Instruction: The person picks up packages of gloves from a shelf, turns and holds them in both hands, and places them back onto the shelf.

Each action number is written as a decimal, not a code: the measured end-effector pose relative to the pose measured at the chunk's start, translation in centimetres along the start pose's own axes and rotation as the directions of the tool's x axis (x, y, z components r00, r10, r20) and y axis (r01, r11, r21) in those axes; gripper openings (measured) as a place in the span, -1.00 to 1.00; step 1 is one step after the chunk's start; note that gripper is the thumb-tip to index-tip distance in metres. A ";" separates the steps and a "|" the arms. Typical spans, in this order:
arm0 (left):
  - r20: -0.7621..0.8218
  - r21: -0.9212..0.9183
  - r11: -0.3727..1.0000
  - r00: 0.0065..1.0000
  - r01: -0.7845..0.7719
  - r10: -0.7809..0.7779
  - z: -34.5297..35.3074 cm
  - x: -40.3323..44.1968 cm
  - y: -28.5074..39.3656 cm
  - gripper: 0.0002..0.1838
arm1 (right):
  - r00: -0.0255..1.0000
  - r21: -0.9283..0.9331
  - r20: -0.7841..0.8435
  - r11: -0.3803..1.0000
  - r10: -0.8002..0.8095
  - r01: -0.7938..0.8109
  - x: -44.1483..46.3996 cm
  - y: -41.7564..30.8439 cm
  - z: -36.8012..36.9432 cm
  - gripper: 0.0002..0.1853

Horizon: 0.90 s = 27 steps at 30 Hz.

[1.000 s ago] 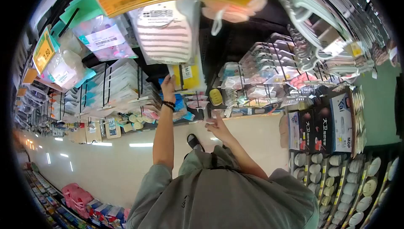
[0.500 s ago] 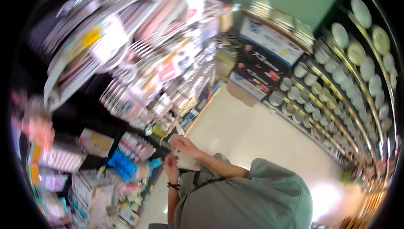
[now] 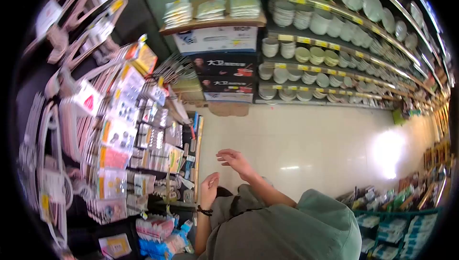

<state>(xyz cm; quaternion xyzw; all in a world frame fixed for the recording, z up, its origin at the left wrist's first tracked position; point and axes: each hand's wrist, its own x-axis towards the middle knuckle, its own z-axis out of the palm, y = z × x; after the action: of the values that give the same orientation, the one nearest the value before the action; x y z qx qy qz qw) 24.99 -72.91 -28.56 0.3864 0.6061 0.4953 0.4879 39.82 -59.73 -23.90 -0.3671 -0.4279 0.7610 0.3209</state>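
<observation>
My left hand point(image 3: 209, 187), with a dark beaded bracelet at the wrist, is low in front of my body beside the shelf edge. Its fingers are loosely bent and it holds nothing. Just above and to the right, over the floor, my right hand point(image 3: 235, 161) has its fingers stretched out, also empty. The two hands do not touch. Nearest to them on the left is a rack of hanging packaged goods point(image 3: 173, 158), with blue and pink packs point(image 3: 158, 229) below.
Hangers point(image 3: 57, 178) hang at the far left. Stacked boxes point(image 3: 224, 66) with white packets point(image 3: 245, 5) on top stand ahead. Shelves of bowls and plates point(image 3: 330, 57) curve along the right. Pale floor point(image 3: 287, 140) lies between. Goods in green-edged bins point(image 3: 392, 217) are at lower right.
The view has swung right, toward the boxes and bowl shelves. My left hand has come away from the yellow-labelled hanging item and down beside my body. My right hand is still in front.
</observation>
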 end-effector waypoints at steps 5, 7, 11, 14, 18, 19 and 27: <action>0.220 -0.126 0.992 0.976 0.031 -0.003 4.9 6.9 1.4 -0.66 | 0.975 0.116 -0.218 0.993 0.036 -0.010 -0.3 -3.2 -7.0 -0.65; 0.266 -0.037 0.999 0.964 -0.021 0.030 6.1 10.1 1.5 -0.67 | 0.947 0.136 -0.315 0.991 0.058 -0.015 0.1 -4.0 -9.1 -0.65; 0.345 -0.112 0.993 0.939 0.032 0.009 8.6 16.7 1.8 -0.65 | 0.905 0.124 -0.424 0.992 0.021 0.035 2.2 -6.1 -12.2 -0.63; 0.375 -0.136 0.991 0.926 0.012 0.040 9.8 22.7 2.0 -0.64 | 0.900 0.093 -0.436 0.995 0.007 0.037 6.0 -7.8 -14.2 -0.61; 0.366 -0.106 0.994 0.929 -0.015 0.053 10.7 30.2 5.5 -0.65 | 0.937 -0.042 -0.350 0.999 0.005 -0.021 12.9 -11.5 -15.8 -0.61; 0.357 -0.125 0.992 0.933 0.002 0.043 10.8 32.0 6.8 -0.65 | 0.945 -0.032 -0.327 0.999 0.017 -0.030 14.4 -13.2 -15.5 -0.61; 0.290 -0.116 0.986 0.945 -0.121 0.150 11.3 46.1 12.4 -0.62 | 0.944 -0.019 -0.322 0.997 -0.074 0.071 25.4 -18.9 -17.2 -0.58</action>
<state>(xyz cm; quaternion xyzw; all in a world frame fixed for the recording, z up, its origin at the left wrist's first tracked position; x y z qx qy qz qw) 25.40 -23.87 -26.43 0.4734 0.4729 0.4925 0.5565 44.18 -24.14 -20.66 -0.4718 -0.3856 0.6768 0.4131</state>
